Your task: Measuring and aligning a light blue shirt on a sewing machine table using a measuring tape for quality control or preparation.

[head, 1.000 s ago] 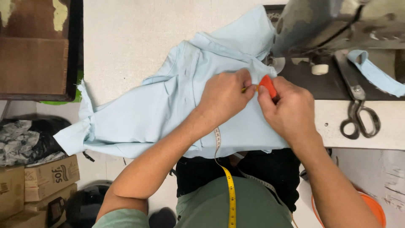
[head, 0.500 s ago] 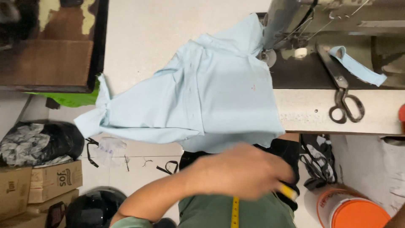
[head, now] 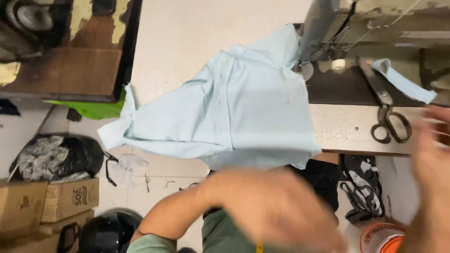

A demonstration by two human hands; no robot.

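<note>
In the head view, a light blue shirt (head: pixel 234 112) lies in the middle of the frame, spread on a pale work table (head: pixel 187 42). Its lower edge hangs over the table's front edge. Its top corner sits tucked under the sewing machine (head: pixel 328 18) at the upper right.

The left hand (head: pixel 276 211) is low in the middle of the frame, just below the shirt's hanging edge. It is very blurry. It looks loose, with nothing seen in it, but I cannot tell for sure. The right hand (head: pixel 433 178) is at the right edge, also blurry, and I cannot tell if it holds anything. Neither hand touches the shirt.

Big scissors (head: pixel 386 110) lie on the table to the right of the shirt, near the right hand. A blue cloth strip (head: pixel 403 82) lies just above them.

To do this well, I think the hands should take the cloth slowly, smooth it flat, and stay away from the scissor blades.
</note>
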